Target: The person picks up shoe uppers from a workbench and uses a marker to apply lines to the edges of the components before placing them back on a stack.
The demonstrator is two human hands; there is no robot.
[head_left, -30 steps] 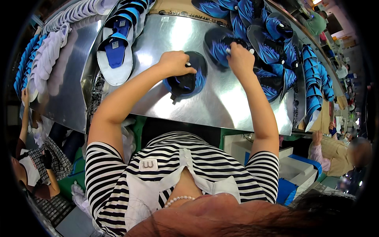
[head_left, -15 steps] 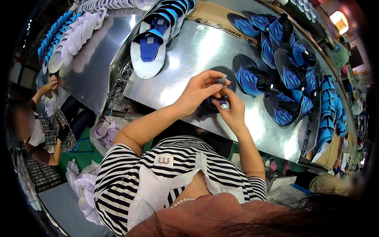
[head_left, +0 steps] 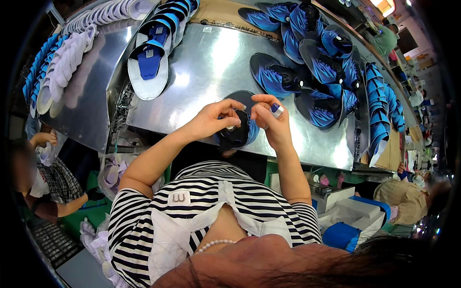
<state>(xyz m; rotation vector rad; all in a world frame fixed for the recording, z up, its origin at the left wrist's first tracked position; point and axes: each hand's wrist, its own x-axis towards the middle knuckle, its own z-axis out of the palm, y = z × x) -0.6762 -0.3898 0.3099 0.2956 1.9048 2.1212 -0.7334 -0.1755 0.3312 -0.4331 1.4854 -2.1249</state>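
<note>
Over the near edge of the metal table, a black-and-blue shoe upper (head_left: 250,130) lies in front of me, partly hidden by my hands. My left hand (head_left: 213,119) is above its near part, thumb and fingers curled together in a pinch; what they hold, if anything, is too small to make out. Just to the right, my right hand (head_left: 274,120) is raised with fingers bent, apart from the left. A small blue-and-white thing (head_left: 277,110) sits at its fingers; its kind is unclear.
Blue-and-black shoe uppers (head_left: 312,62) are heaped across the metal table (head_left: 211,72). White-and-blue uppers (head_left: 149,72) stand in a row at the left. More blue pieces (head_left: 379,115) line the right edge. A person (head_left: 53,177) sits at the left; another (head_left: 403,197) is at the right.
My hands have moved apart, uncovering more of the shoe upper. The grey tuft at my left fingertips no longer shows. The whole view has shifted, moving the table contents leftward.
</note>
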